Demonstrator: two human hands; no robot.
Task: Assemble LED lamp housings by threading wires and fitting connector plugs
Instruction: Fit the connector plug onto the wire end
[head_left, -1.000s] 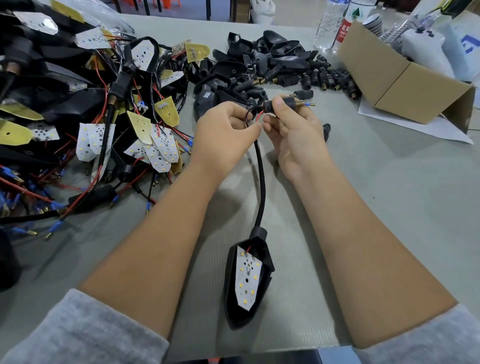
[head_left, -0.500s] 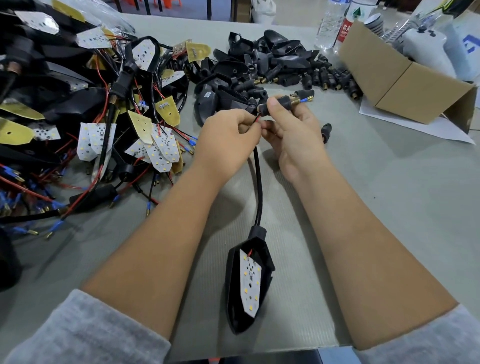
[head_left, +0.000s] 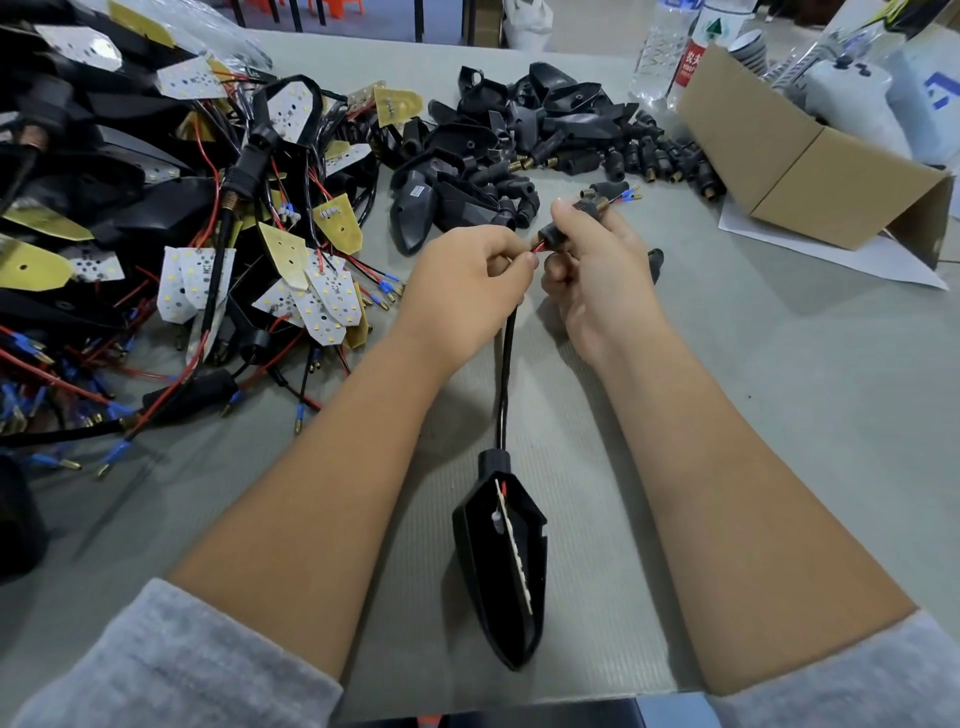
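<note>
A black lamp housing (head_left: 501, 571) hangs between my forearms on a black wire (head_left: 506, 374), turned so its white LED board shows edge-on. My left hand (head_left: 467, 280) pinches the red and black wires where they enter a black connector plug (head_left: 553, 234). My right hand (head_left: 597, 260) grips that plug; brass and blue-tipped wire ends (head_left: 621, 197) stick out of its far end.
A tangled heap of wired housings and LED boards (head_left: 182, 234) fills the left side. Loose black housings and plugs (head_left: 519, 140) lie at the back. A cardboard box (head_left: 810, 171) and plastic bottles (head_left: 670, 47) stand at the back right. One stray plug (head_left: 655, 257) lies beside my right hand.
The plug has tilted more upright in my right hand. The hanging housing has twisted, so its LED board went from facing me to edge-on.
</note>
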